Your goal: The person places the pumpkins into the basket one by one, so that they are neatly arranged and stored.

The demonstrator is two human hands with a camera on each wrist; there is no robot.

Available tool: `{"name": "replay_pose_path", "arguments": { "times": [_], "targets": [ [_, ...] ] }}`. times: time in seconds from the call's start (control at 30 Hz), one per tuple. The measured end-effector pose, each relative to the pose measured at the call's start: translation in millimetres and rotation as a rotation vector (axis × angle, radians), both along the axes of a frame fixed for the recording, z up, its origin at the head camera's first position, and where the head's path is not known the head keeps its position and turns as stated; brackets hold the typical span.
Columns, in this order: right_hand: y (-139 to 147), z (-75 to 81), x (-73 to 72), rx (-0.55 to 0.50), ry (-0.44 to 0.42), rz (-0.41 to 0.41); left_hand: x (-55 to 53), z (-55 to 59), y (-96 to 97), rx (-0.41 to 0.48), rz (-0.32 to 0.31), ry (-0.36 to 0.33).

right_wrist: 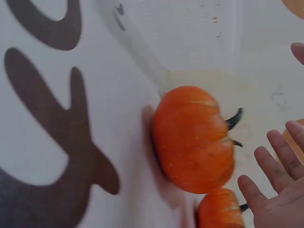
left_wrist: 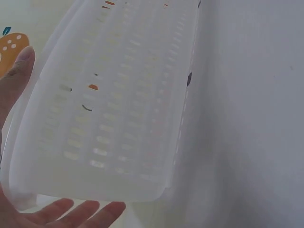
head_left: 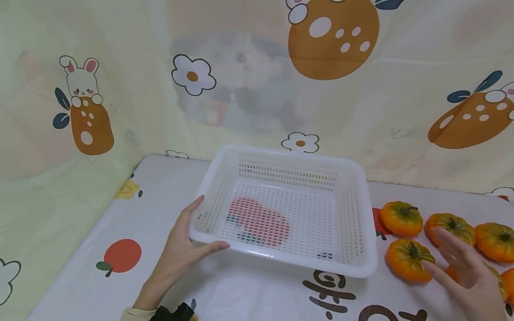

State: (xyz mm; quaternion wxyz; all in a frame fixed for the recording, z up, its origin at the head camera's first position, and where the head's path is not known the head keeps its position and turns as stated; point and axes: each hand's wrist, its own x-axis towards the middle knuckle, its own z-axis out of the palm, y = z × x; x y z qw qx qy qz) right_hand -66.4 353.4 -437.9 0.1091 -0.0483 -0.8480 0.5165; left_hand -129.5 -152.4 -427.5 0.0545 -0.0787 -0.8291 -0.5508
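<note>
A white plastic basket with slotted walls stands in the middle of the table in the head view, its inside bare. My left hand grips its near left corner, the thumb along the front rim and the fingers at the left side. In the left wrist view those fingers show beside the basket's wall. Over the small orange pumpkins at the right, my right hand is held with fingers spread and nothing in them. Nearest its thumb is one pumpkin; another is partly hidden behind the hand.
More pumpkins sit farther back, such as one at the basket's right and one by the far right. A printed white cloth covers the table. Behind it hangs a patterned curtain.
</note>
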Motion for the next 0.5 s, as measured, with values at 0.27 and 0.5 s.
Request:
{"name": "replay_pose_path", "arguments": {
  "times": [0.27, 0.5],
  "targets": [
    [2, -18.5, -7.0, 0.009, -0.049, 0.026, 1.3, -1.7, 1.5, -0.017, 0.008, -0.016],
    [-1, -24.3, -9.8, 0.042, -0.077, 0.005, 2.9, -0.8, 1.3, -0.049, 0.024, 0.003]
  ]
}}
